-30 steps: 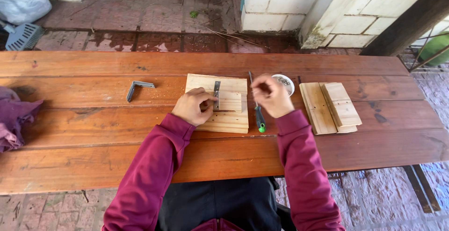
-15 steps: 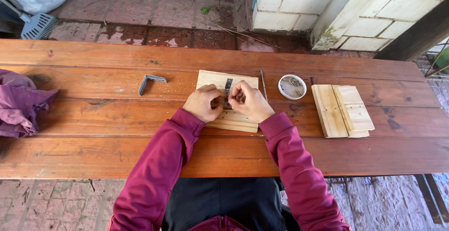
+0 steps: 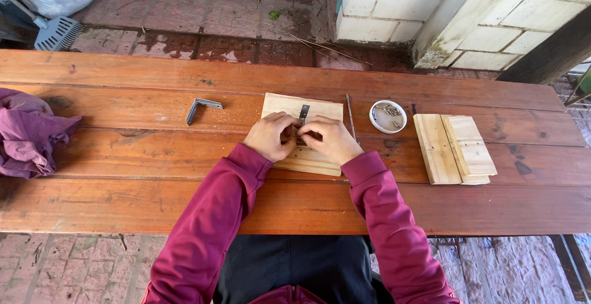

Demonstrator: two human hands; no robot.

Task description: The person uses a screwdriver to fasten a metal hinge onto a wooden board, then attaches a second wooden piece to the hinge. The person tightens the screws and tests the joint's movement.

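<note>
Both hands together on a pale wood block [image 3: 308, 156] at the middle of the table [image 3: 123, 101], nearer the far edge than the near one. Left hand [image 3: 269, 136] curled, fingers pinching at the lower end of a small metal bracket [image 3: 303, 114] standing on the block's top face; right hand [image 3: 331, 140] likewise curled, fingertips meeting the left's at the same spot. Exactly what sits between the fingertips: cannot tell, hidden by the knuckles. Bracket's upper end showing past the fingers, pointing toward the far edge. Just right of the block, a thin screwdriver [image 3: 349, 114] lying lengthwise, apart from the right hand. Further right, a small white dish [image 3: 388, 117] holding screws, then two wood pieces [image 3: 454, 149] stacked side by side toward the right end. Left of the block, a second L-shaped bracket [image 3: 202, 108] lying flat, well apart from the hands. At the left edge, a bunched purple cloth [image 3: 31, 133]. Beyond the far edge, wet brick floor [image 3: 203, 14], a white block wall [image 3: 394, 2], and a blue dustpan [image 3: 56, 33] at the far left corner.
</note>
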